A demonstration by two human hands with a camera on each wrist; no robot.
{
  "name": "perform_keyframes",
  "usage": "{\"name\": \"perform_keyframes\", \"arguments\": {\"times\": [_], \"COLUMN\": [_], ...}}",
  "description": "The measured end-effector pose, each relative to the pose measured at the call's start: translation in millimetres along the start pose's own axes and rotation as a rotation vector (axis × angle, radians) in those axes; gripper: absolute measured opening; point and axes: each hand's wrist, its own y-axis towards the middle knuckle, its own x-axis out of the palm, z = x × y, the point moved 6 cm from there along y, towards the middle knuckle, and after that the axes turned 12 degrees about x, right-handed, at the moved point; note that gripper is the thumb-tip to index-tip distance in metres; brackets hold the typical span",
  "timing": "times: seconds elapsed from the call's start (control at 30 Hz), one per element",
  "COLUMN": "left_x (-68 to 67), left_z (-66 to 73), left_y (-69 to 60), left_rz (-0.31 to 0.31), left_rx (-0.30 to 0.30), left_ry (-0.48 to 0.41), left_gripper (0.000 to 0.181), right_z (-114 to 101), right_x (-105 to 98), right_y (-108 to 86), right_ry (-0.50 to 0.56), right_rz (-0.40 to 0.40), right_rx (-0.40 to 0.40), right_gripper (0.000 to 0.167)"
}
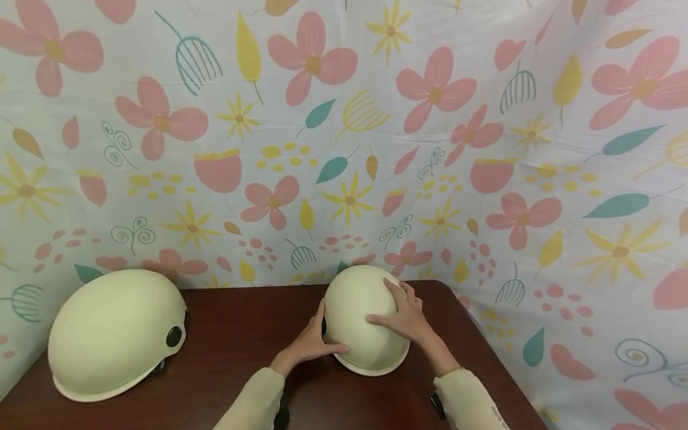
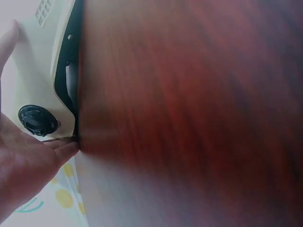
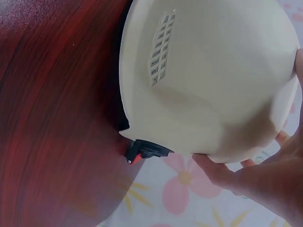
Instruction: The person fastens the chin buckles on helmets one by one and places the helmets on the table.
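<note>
Helmet [image 1: 357,310] is near the desk's [image 1: 242,334] far-right corner, left hand [image 1: 310,341] and right hand [image 1: 407,315] gripping its sides, fingers spread wide round it; even, gentle pressure should stop it slipping!

"What's unclear?"
"My left hand [image 2: 28,165] and the cream, domed hard-shell helmet [image 2: 35,75] run off my left wrist view; the dark-red wood-grained table [image 2: 189,94] there blurs."
"And your sleeve?"
"Dark marks [image 1: 498,417] on my cream fabric right sleeve [image 1: 466,394] are too small to read."
</note>
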Motion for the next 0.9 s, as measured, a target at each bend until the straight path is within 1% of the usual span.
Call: {"name": "perform_keyframes", "arguments": {"times": [0.17,0.37,0.43,0.6,0.67,0.77,0.83,0.9], "left_x": [-3.6,-7.5,-7.2,-5.7,-9.3,-20.3,-27.8,-33.8], "left_z": [-3.4,-1.7,0.7,7.4,8.1,7.0,5.6,4.5], "left_y": [-3.3,-6.4,-7.6,-14.3,-19.2,-27.3,-31.9,-35.7], "left_rz": [0.018,0.049,0.066,0.106,0.134,0.188,0.205,0.207], "left_rx": [-0.023,-0.046,-0.038,0.006,0.017,0.025,0.022,0.016], "left_ry": [0.004,0.018,0.006,-0.049,-0.060,-0.056,-0.050,-0.043], "left_gripper": [0.131,0.132,0.131,0.126,0.125,0.126,0.126,0.126], "right_z": [-3,-5,-4,-1,-4,-13,-19,-25], "right_x": [2,3,2,2,5,14,20,25], "right_y": [-2.6,-5.4,-8.1,-17.1,-18.1,-15.5,-12.7,-10.9], "right_ry": [0.018,0.031,0.041,0.061,0.077,0.106,0.123,0.128], "right_rz": [-0.007,-0.027,-0.042,-0.058,-0.064,-0.075,-0.081,-0.078], "right_rx": [-0.007,-0.031,-0.033,-0.039,-0.067,-0.116,-0.134,-0.142], "right_gripper": [0.101,0.100,0.100,0.101,0.101,0.102,0.101,0.101]}}
